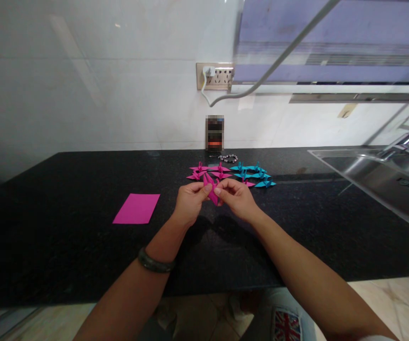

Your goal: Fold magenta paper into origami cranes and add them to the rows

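Observation:
A pink origami crane (211,188) is held up between both hands above the dark counter. My left hand (191,201) pinches its left side with thumb and fingers. My right hand (238,198) pinches the right side, the thumb near the middle of the folded paper. Just behind the hands stand several finished pink cranes (220,167) and several blue cranes (261,175) in rows. The hands partly hide the nearest pink ones. To the left of my left hand lies a flat pink paper stack or sheet (137,209).
A beaded bracelet (228,158) lies behind the cranes, before a blurred phone-like object (214,133) leaning on the wall. A steel sink (375,166) with a faucet (406,142) is at the right. A cable hangs from the wall socket (222,76).

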Action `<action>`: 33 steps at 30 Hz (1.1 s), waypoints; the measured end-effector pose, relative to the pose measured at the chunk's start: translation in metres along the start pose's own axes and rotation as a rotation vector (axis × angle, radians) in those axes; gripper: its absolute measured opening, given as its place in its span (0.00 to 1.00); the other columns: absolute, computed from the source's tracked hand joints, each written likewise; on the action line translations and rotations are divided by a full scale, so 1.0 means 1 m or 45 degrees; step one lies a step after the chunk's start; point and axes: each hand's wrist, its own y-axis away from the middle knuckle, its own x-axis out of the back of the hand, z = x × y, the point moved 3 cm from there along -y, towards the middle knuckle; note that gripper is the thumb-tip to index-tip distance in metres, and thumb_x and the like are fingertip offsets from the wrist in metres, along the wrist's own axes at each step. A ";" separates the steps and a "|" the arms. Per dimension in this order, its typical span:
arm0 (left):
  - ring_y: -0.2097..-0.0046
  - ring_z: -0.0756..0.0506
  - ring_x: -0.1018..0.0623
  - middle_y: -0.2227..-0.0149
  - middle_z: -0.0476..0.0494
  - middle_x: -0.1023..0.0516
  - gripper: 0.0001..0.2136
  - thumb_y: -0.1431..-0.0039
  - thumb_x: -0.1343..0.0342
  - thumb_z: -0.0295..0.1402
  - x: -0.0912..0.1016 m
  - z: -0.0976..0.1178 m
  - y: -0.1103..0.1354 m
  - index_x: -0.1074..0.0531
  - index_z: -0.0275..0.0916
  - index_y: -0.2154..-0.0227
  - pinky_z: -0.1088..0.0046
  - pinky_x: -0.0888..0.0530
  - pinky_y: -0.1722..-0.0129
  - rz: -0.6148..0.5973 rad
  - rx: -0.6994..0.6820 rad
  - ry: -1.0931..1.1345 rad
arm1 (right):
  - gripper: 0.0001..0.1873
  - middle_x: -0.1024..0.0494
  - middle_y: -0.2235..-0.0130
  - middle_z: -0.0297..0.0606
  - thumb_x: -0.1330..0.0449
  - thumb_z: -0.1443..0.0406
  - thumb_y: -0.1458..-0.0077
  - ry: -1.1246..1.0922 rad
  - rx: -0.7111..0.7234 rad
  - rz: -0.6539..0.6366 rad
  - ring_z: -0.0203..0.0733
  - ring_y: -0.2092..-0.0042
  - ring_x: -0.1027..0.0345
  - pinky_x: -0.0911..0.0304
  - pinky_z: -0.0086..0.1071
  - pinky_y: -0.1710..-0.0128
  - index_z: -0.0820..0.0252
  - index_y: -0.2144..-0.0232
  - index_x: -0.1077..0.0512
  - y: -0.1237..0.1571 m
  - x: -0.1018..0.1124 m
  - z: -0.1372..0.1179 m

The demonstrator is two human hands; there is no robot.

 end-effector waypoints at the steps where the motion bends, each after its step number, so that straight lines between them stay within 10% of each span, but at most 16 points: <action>1: 0.75 0.52 0.29 0.78 0.48 0.27 0.10 0.56 0.40 0.38 0.000 0.000 0.000 0.25 0.34 0.76 0.74 0.29 0.72 0.002 0.002 0.000 | 0.12 0.32 0.80 0.30 0.40 0.57 0.54 -0.012 0.004 0.013 0.30 0.79 0.39 0.40 0.27 0.78 0.61 0.75 0.34 0.000 0.000 0.000; 33: 0.76 0.55 0.31 0.78 0.51 0.28 0.07 0.59 0.38 0.34 -0.005 0.006 0.002 0.27 0.34 0.79 0.78 0.32 0.73 0.098 0.145 0.309 | 0.09 0.31 0.74 0.32 0.40 0.61 0.54 0.264 0.167 0.149 0.33 0.74 0.40 0.42 0.28 0.74 0.59 0.70 0.32 0.006 -0.006 0.002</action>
